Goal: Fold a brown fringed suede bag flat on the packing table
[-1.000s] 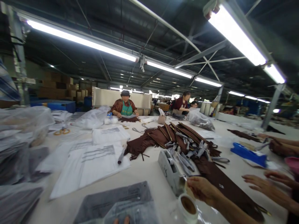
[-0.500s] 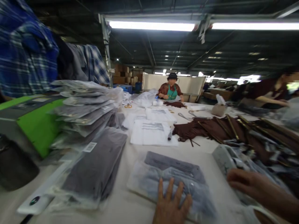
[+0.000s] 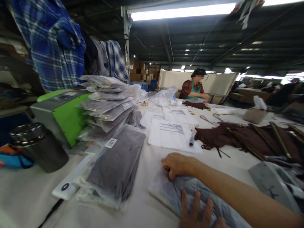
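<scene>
A bagged garment (image 3: pixel 190 196) lies flat on the table (image 3: pixel 30 193) under both hands. The right hand (image 3: pixel 177 164), reaching across from the right, curls closed on its far left corner; the left hand (image 3: pixel 197 213) presses flat, fingers spread, on its near part. Bare table lies left of the right hand, then a grey packet (image 3: pixel 116 164) and a stack (image 3: pixel 106 104). Beyond are papers (image 3: pixel 173 134) and brown fringe (image 3: pixel 237 136).

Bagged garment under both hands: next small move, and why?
Probably slide the bagged garment left toward the stack of bagged garments. The right hand curls over its far edge, the left hand lies flat on top, and bare table separates it from the stack.
</scene>
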A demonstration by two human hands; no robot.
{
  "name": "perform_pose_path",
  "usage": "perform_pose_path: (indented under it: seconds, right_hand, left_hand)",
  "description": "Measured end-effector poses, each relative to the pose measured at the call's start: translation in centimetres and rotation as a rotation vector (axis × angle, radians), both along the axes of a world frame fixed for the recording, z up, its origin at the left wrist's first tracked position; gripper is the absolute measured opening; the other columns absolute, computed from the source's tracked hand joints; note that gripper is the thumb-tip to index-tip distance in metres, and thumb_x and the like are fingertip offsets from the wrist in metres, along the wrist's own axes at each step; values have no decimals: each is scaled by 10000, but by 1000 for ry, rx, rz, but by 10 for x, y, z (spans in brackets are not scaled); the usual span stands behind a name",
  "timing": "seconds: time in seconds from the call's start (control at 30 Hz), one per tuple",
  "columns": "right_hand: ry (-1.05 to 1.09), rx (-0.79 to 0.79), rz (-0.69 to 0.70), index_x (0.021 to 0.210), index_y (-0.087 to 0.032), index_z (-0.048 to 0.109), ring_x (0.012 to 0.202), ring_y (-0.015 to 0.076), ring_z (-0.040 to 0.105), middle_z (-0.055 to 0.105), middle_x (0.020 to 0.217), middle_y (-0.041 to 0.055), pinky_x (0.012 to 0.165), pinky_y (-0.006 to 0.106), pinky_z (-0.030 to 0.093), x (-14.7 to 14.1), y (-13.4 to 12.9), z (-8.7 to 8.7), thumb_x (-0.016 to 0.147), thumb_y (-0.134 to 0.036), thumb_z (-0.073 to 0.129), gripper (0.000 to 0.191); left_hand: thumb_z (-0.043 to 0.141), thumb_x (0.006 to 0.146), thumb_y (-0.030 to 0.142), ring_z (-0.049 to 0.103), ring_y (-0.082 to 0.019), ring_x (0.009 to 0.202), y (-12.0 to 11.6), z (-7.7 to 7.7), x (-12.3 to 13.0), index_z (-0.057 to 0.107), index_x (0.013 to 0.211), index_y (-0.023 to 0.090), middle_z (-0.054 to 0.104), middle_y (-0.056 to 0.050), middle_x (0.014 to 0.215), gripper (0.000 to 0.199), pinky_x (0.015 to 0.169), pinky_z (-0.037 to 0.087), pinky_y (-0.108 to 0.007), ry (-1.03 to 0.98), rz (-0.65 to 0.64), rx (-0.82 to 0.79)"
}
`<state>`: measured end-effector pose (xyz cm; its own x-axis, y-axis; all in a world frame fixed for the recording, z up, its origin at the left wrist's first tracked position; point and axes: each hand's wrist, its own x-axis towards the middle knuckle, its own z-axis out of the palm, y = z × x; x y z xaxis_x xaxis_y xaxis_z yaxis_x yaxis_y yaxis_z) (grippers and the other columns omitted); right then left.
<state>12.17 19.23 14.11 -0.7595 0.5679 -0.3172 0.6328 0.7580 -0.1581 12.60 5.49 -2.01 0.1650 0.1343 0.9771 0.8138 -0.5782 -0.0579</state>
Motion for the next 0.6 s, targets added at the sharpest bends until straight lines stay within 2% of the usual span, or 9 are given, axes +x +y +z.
perform_pose_path:
  seconds: [0.07,0.13,0.2,0.27,0.33,0.37,0.5,0.53,0.6]
  right_hand:
    - [4,64,-14,858,-188,674,798,257,616,672,827,33,721,334,446,3,12,-2,503,-397,871,457]
    - [46,142,-60,945,-165,682,962,330,607,685,969,106,892,433,424,10,18,5,519,-396,884,526]
    - [124,214,-141,1145,-148,639,1137,373,539,645,1160,169,1007,506,352,20,16,13,655,-431,821,595]
    - [222,253,-231,1395,-137,456,1297,357,429,512,1387,203,1075,517,305,28,5,13,838,-506,643,694]
    - [303,238,-295,1503,-151,288,1405,309,314,367,1526,179,1136,501,252,32,-10,0,931,-571,459,730]
    - [331,214,-317,1510,-165,283,1430,295,279,336,1550,161,1159,502,218,31,-18,-12,939,-595,417,727]
    - [440,100,-412,1423,-204,469,1431,323,293,382,1530,136,1175,557,159,23,-32,-55,875,-649,494,706]
    - [482,76,-443,1405,-202,493,1414,317,332,413,1511,134,1170,539,198,23,-30,-58,863,-652,506,705]
    - [589,51,-526,1397,-189,499,1373,274,411,469,1476,118,1149,462,297,29,-22,-50,883,-652,439,694]
  left_hand:
    - [715,770,469,601,-318,1112,0,0,3,694,946,367,686,27,1167,204,1067,281,-679,-50,-5,-4]
    - [740,748,455,604,-309,1112,0,4,5,702,916,362,691,33,1154,197,1084,283,-656,-118,-16,-3]
    - [744,745,450,607,-300,1103,0,7,6,705,890,353,703,39,1109,178,1099,270,-641,-154,-18,4]
    - [730,760,451,603,-299,1101,0,9,5,703,872,347,710,43,1056,156,1102,259,-644,-136,-15,-6]
    - [706,780,458,597,-299,1101,-1,11,2,701,913,354,708,46,1045,168,1111,238,-648,-85,-18,-22]
    - [692,791,464,598,-292,1090,-2,12,0,698,948,358,706,47,1050,189,1124,217,-644,-57,-23,-37]
    - [608,854,475,607,-243,1040,-6,22,-12,682,1033,363,703,63,1059,224,1189,79,-591,59,-45,-165]
    - [609,858,471,604,-242,1058,-7,25,-15,680,1023,373,705,67,1070,205,1191,64,-584,85,-46,-180]
    - [628,854,463,591,-243,1108,-9,31,-21,671,1024,398,703,77,1121,187,1188,61,-580,123,-41,-165]
